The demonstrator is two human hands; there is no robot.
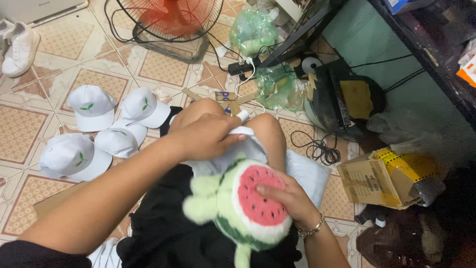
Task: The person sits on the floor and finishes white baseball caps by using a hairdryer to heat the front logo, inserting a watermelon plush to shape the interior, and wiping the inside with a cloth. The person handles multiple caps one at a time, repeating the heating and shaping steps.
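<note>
Watermelon plush toy (248, 206) gripped by right hand (292, 198); left hand (206, 136) clutches white cloth (243, 146).

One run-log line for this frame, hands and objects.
left hand: pressing white cloth cap on lap | right hand: gripping green watermelon-slice plush toy | floor: four white caps

Bare tiled floor (64, 64) lies open at upper left, between the white shoe (17, 47) and the fan base (168, 47). Four white caps (106, 131) crowd the floor just left of the knees. Ahead of the knees, cables, a power strip (244, 65) and green plastic bags (277, 87) block the way. To the right, a coiled black cord (317, 149), an open cardboard box (386, 178) and a dark machine (342, 99) stand close together, leaving only narrow gaps of tile.
</note>
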